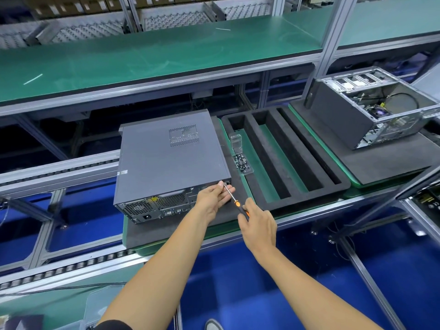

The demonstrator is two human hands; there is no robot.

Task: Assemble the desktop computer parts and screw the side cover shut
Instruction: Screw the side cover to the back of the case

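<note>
you are driving a screw at the rear corner of the closed computer case

the computer case [170, 160] lies flat on a dark foam pad [166, 236] on the bench [309, 214], side cover [166, 153] up and rear panel facing you. your left hand [215, 198] pinches the tip of the screwdriver [234, 198] against the case's rear corner at about 3 o'clock of the case; your right hand [258, 226] is wrapped around the orange and black handle, nearer you at 5 o'clock. just beside the case at 3 o'clock, a clear box of screws [241, 163] sits open on a slotted black foam tray [285, 158]. at 2 o'clock, well apart, a second case [371, 108] lies open
</note>
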